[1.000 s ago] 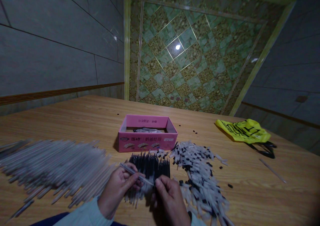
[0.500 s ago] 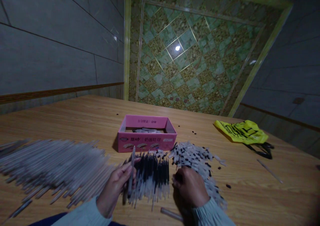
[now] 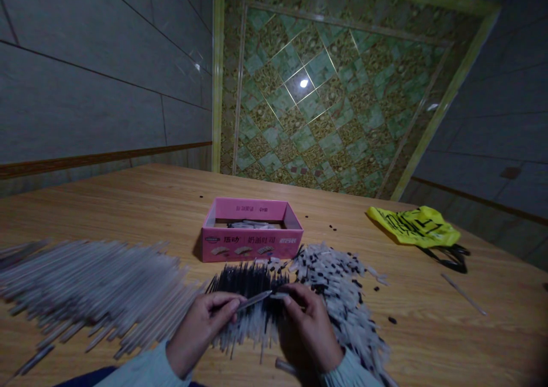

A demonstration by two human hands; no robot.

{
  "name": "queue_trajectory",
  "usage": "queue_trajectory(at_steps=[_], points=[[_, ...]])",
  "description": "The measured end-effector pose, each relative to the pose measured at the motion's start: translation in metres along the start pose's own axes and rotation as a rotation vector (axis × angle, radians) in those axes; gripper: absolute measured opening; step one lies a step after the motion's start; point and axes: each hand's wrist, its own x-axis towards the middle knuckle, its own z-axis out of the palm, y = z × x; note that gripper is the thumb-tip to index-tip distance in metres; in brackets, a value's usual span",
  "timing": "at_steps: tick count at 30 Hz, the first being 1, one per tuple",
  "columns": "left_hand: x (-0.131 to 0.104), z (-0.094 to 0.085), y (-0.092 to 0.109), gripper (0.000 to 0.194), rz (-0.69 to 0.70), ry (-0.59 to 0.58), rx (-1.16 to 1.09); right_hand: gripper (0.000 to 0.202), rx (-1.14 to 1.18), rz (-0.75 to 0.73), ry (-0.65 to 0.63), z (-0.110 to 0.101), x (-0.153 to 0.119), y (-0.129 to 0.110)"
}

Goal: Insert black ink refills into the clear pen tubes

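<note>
My left hand (image 3: 208,324) pinches a thin clear pen barrel (image 3: 256,300), its pointed tip toward the right. My right hand (image 3: 311,324) pinches a small whitish cap (image 3: 279,296) close to that tip; whether they touch is hard to tell. Under both hands lies a bundle of dark-tipped refills (image 3: 244,278). A large pile of clear barrels (image 3: 103,290) spreads to the left. Small white and black caps (image 3: 334,270) are heaped to the right, partly behind my right hand.
A pink box (image 3: 252,249) with whitish pieces inside stands beyond the refills. A yellow bag (image 3: 415,226) with black print lies at the right rear. One loose stick (image 3: 463,293) rests on the wooden table (image 3: 141,198).
My left hand has tilted the barrel from upright to nearly level. My right hand has come away from the cap heap toward the barrel tip, now with a whitish cap visible.
</note>
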Motion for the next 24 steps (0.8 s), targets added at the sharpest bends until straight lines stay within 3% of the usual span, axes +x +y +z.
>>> queue_trajectory(at_steps=[12, 20, 24], points=[[-0.001, 0.0, 0.007, 0.029, 0.03, -0.055, 0.144, 0.019, 0.003, -0.088, -0.032, 0.002, -0.006, -0.014], [-0.002, 0.001, 0.005, 0.028, -0.01, -0.087, 0.149, 0.019, 0.043, -0.063, -0.081, 0.006, -0.01, -0.006], [-0.002, 0.0, 0.001, 0.027, -0.013, -0.097, 0.078, 0.014, -0.102, -0.125, -0.096, 0.005, -0.01, -0.009]])
